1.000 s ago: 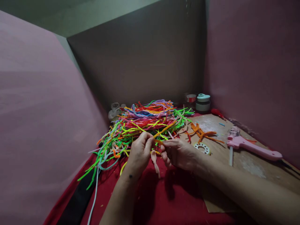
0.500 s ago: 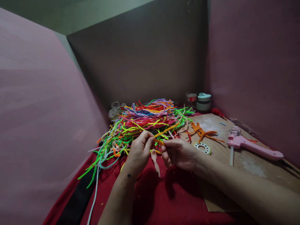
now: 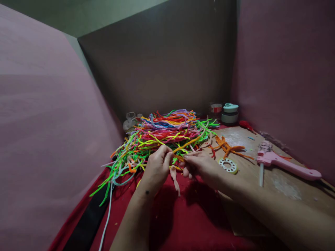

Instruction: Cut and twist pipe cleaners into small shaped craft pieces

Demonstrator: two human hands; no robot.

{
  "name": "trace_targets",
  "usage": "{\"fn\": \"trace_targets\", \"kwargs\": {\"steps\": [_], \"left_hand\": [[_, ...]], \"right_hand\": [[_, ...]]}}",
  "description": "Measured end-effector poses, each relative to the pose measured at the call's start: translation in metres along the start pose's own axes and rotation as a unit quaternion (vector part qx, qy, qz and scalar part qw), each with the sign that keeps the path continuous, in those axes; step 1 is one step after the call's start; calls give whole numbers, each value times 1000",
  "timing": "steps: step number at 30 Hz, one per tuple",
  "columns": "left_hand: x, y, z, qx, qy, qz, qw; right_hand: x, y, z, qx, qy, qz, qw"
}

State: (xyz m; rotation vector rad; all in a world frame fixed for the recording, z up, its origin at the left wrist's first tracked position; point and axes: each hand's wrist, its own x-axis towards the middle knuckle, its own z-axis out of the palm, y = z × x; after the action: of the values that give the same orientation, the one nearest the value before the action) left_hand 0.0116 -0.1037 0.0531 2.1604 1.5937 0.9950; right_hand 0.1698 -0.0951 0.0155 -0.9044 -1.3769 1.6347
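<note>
Along the left edge of the red-covered worktop (image 3: 180, 223), a black strip (image 3: 87, 223), with a white cord (image 3: 106, 218) just right of it. Toward the back left corner, a clear container (image 3: 129, 122), too dim to name. Across the back and over toward the left edge, a big pile of fuzzy wires (image 3: 167, 134) in many colours. Before the pile, left hand (image 3: 157, 164) pinching a yellow-orange wire (image 3: 187, 143), aslant, far end against the pile. Just right, a pale pink piece (image 3: 175, 178). Next, right hand (image 3: 200, 165), thumb and fingers closed on a short orange length (image 3: 179, 158) between both hands; link to the longer wire hidden. At the back, a lidded jar (image 3: 230, 114). Toward the right edge, on cardboard (image 3: 280, 200), an orange wire bundle (image 3: 226, 148), a holed ring (image 3: 228, 165) and a pink glue gun (image 3: 289, 165).
</note>
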Motion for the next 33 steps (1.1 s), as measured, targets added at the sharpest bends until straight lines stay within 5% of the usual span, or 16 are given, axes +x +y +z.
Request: {"fn": "trace_targets", "kwargs": {"steps": [2, 4, 6, 8, 11, 15, 17, 21, 33], "left_hand": [[1, -1, 1, 38, -1, 0, 999], [1, -1, 3, 52, -20, 5, 998], [0, 0, 4, 29, -49, 16, 998], [-2, 1, 5, -24, -73, 19, 997], [-3, 3, 7, -105, -86, -4, 991], [-3, 8, 9, -164, -80, -37, 983], [-3, 11, 8, -176, -82, -44, 980], [-2, 13, 4, -164, -84, -40, 982], [-1, 10, 3, -178, -94, -62, 977]], "right_hand": [[-5, -2, 2, -218, 117, -182, 952], [-10, -3, 2, -351, 154, -359, 851], [-12, -5, 2, -425, 153, -435, 779], [-12, -5, 0, -473, 141, -420, 761], [-9, -7, -2, -472, 128, -340, 803], [-5, -11, -5, -281, 71, -176, 941], [-2, -13, -7, -179, 31, -88, 979], [2, -12, -10, -93, -1, -22, 995], [0, -11, -3, -117, 37, -71, 990]]}}
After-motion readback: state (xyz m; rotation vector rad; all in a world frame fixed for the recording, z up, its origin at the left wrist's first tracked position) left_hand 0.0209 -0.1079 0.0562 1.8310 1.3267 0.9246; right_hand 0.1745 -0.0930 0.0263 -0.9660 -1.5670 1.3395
